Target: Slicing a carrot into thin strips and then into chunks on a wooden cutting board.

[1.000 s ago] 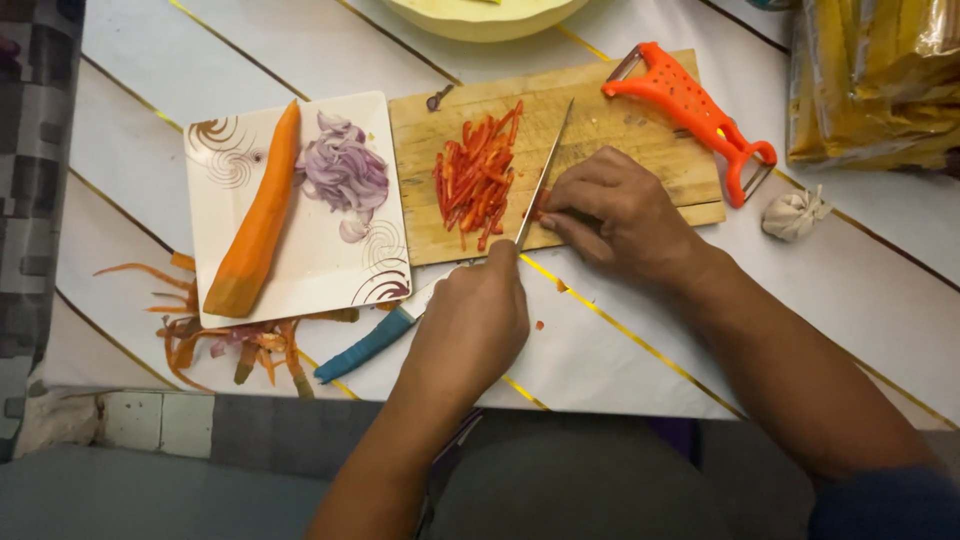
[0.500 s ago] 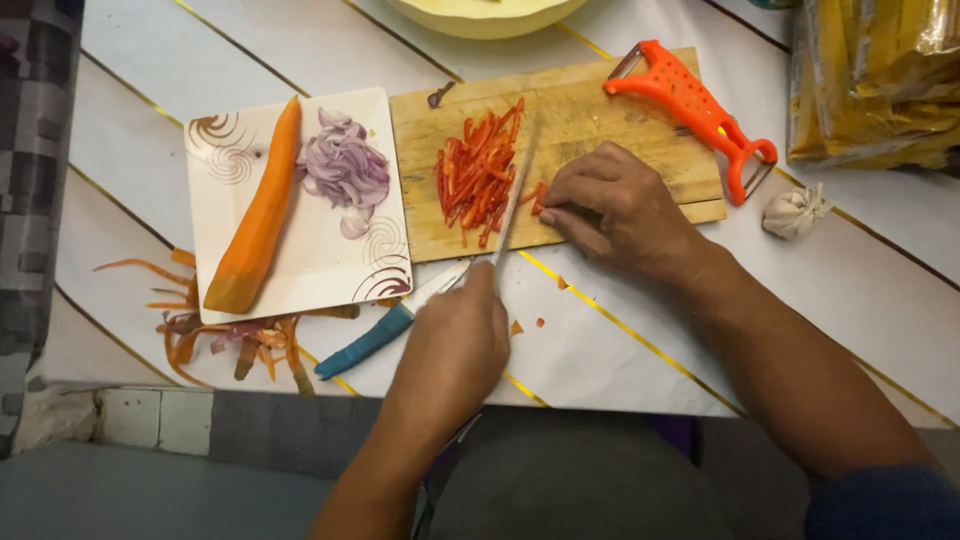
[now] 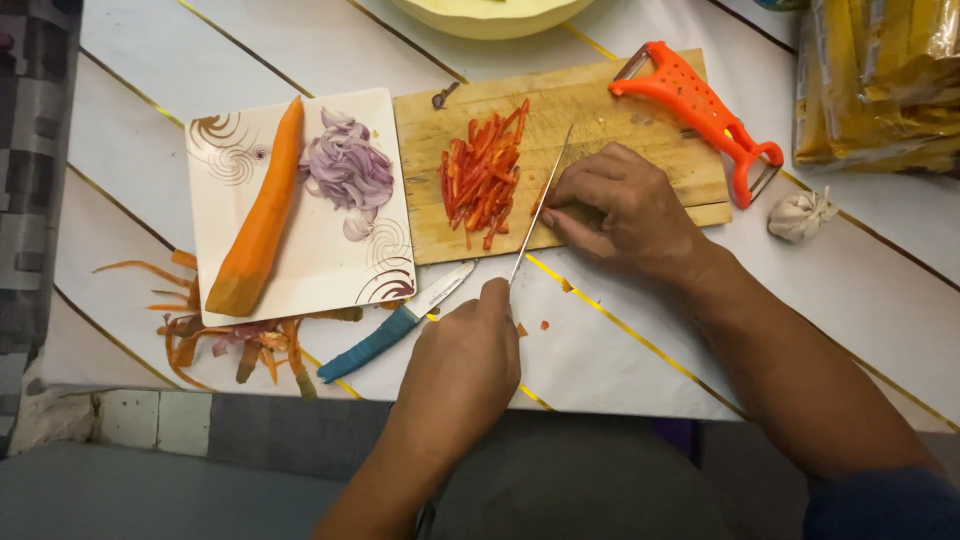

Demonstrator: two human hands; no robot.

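Wooden board (image 3: 620,120): thin red pepper strips (image 3: 482,178)

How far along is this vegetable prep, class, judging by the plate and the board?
Done: sliced onion on the plate, peeled carrot, red strips piled on the board. In hand: left hand works the knife, right hand steadies the piece. Left: the carrot, uncut.

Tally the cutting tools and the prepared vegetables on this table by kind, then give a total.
Knives: 2 – the one in the left hand, blade on the cutting board, and a blue-handled knife
Orange peeler: 1
Peeled carrot: 1
Sliced red onion pile: 1
Red pepper strip pile: 1
Total: 6
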